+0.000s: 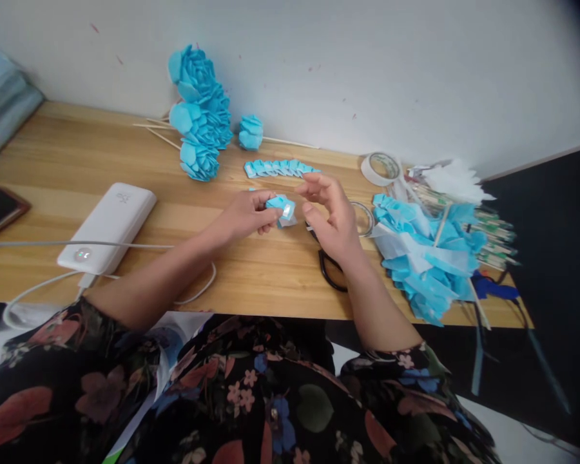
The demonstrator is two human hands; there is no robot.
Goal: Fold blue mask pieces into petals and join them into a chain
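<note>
My left hand (pixel 254 214) pinches a small blue petal piece (pixel 284 209) that has a shiny strip on it, over the middle of the wooden table. Just right of that piece is my right hand (pixel 329 212), its fingers apart and curved, with nothing seen between them. Behind both hands lies a row of overlapping blue petals (pixel 280 168). A black-handled tool (pixel 332 274), perhaps scissors, is partly hidden under my right hand and wrist. Beside that wrist stands a roll of tape (pixel 365 219), also partly covered.
Blue paper flowers (pixel 200 116) on sticks and a small flower (pixel 250 132) lie by the wall. On the left are a white power bank (pixel 107 229) with cables and a phone (pixel 0 209). Rightward are a tape roll (pixel 381 169), blue petals (pixel 425 251) and a blue tool (pixel 495 287).
</note>
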